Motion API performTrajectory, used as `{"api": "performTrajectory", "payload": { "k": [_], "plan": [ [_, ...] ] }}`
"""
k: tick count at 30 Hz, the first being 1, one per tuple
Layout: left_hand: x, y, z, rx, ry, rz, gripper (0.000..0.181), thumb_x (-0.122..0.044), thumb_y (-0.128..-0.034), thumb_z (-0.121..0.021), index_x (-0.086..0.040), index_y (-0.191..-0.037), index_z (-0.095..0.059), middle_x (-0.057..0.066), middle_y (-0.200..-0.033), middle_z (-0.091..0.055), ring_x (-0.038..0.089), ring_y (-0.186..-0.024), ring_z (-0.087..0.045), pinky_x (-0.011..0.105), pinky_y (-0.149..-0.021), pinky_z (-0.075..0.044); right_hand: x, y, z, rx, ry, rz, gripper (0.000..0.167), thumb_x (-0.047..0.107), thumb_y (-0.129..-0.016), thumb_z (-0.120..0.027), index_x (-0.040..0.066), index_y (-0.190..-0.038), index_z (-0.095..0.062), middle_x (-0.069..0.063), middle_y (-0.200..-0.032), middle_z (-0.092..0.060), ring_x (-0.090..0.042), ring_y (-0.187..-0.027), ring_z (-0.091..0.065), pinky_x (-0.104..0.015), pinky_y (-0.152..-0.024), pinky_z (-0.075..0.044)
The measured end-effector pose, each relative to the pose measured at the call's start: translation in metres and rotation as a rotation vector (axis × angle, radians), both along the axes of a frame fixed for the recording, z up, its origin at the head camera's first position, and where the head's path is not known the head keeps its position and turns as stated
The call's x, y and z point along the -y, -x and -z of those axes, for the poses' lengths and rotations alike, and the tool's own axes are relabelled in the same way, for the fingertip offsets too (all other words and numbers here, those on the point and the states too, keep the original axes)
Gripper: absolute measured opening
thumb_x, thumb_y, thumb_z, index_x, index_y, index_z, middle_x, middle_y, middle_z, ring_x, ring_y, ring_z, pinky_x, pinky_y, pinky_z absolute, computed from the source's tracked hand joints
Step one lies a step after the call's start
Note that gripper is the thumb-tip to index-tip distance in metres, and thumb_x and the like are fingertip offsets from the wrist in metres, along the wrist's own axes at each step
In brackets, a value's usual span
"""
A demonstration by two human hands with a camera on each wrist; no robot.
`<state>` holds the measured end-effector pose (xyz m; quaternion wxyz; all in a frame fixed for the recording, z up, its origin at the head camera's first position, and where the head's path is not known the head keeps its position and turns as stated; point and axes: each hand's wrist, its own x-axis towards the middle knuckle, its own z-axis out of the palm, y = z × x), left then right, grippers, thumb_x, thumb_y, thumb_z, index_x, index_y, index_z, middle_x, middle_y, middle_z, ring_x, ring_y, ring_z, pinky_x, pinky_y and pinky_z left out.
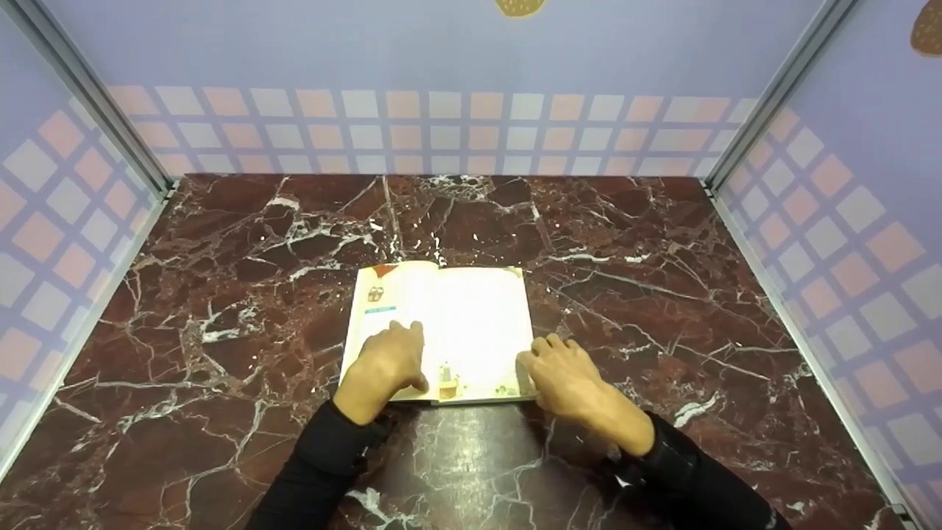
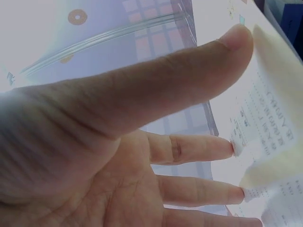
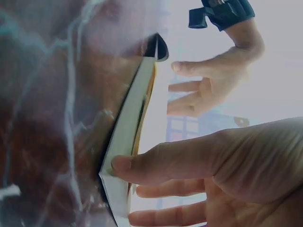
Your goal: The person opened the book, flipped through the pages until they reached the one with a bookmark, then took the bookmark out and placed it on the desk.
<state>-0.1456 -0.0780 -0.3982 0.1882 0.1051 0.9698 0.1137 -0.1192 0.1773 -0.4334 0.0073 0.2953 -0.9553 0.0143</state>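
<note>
**Open Illustrated Book: Both Grips in Contact**

**Head view.** An open illustrated book (image 1: 478, 316) is laid flat on the marbled table (image 1: 243, 412), between patterned wall panels (image 1: 471, 44). The left grip (image 1: 386, 361) is positioned over the lower part of the left page (image 1: 379, 324). The right grip (image 1: 563, 372) is positioned at the lower right corner. Most of the right page (image 1: 482, 324) is washed out by glare; its print cannot be read.

**Left wrist view.** The left grip is spread wide with nothing held. The visible fingertips are set against a printed page; the thumb is extended well apart, and its contact cannot be confirmed.

**Right wrist view.** The thumb of the right grip is placed against the page block (image 3: 130, 113) near its corner. The other fingers are nearly straight at the page edge; no closure around the book is seen.

**Cautions.** A leaf may be creased if dragged by the left fingertips. Several leaves may be lifted together if the edges are parted unevenly by the right thumb. The book may be slid along the table if pushed from one side only.
</note>
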Motion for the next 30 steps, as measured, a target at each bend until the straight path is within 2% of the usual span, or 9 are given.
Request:
{"api": "performTrajectory", "payload": {
  "k": [5, 12, 19, 22, 26, 30],
  "plan": [
    [0.002, 0.001, 0.0, -0.014, -0.02, -0.001, 0.061, -0.016, -0.0672, -0.096, 0.005, -0.106, -0.054, 0.031, -0.105, -0.061, 0.047, -0.094, -0.066, 0.057, -0.083, -0.057, -0.004, 0.002, -0.006, 0.022, -0.021, 0.001, 0.026, -0.002, -0.069, -0.077, 0.007, -0.091, -0.067, -0.011, -0.085, -0.062, -0.033, -0.082, -0.059, -0.046, -0.069, -0.053],
    [0.002, 0.001, -0.002, -0.011, -0.019, -0.007, 0.06, -0.016, -0.0683, -0.095, 0.006, -0.107, -0.054, 0.031, -0.106, -0.062, 0.047, -0.095, -0.066, 0.057, -0.083, -0.057, -0.007, 0.004, -0.01, 0.065, 0.037, 0.015, 0.019, -0.001, -0.071, -0.08, 0.012, -0.081, -0.071, -0.005, -0.077, -0.066, -0.029, -0.071, -0.063, -0.046, -0.057, -0.055],
    [0.004, 0.002, -0.003, -0.004, -0.025, -0.001, 0.057, -0.017, -0.0705, -0.094, 0.005, -0.106, -0.054, 0.029, -0.104, -0.062, 0.047, -0.096, -0.065, 0.057, -0.083, -0.056, -0.009, 0.004, -0.014, 0.077, 0.056, 0.019, 0.013, 0.003, -0.075, -0.08, 0.016, -0.076, -0.08, -0.003, -0.075, -0.074, -0.028, -0.064, -0.068, -0.046, -0.053, -0.056],
    [0.005, 0.003, -0.002, 0.003, -0.03, -0.006, 0.055, -0.017, -0.0725, -0.093, 0.005, -0.106, -0.055, 0.029, -0.104, -0.062, 0.046, -0.097, -0.065, 0.057, -0.084, -0.056, -0.008, 0.004, -0.015, 0.071, 0.06, 0.019, 0.02, 0.001, -0.076, -0.077, 0.017, -0.064, -0.073, 0.001, -0.066, -0.068, -0.024, -0.057, -0.063, -0.043, -0.049, -0.054],
    [0.004, 0.004, -0.002, 0.008, -0.036, -0.007, 0.053, -0.017, -0.0737, -0.093, 0.005, -0.105, -0.055, 0.027, -0.102, -0.063, 0.045, -0.097, -0.065, 0.056, -0.085, -0.056, -0.009, 0.005, -0.015, 0.039, 0.071, -0.002, 0.032, -0.006, -0.071, -0.065, 0.019, -0.052, -0.055, 0.005, -0.055, -0.053, -0.017, -0.051, -0.051, -0.039, -0.044, -0.048],
    [0.004, 0.004, -0.002, 0.012, -0.037, -0.003, 0.052, -0.017, -0.0741, -0.092, 0.004, -0.104, -0.056, 0.027, -0.102, -0.064, 0.045, -0.096, -0.066, 0.056, -0.085, -0.056, -0.01, 0.004, -0.015, 0.007, 0.107, -0.017, 0.028, -0.005, -0.072, -0.068, 0.018, -0.057, -0.065, 0.005, -0.06, -0.058, -0.017, -0.053, -0.054, -0.038, -0.045, -0.049]
  ]
}}
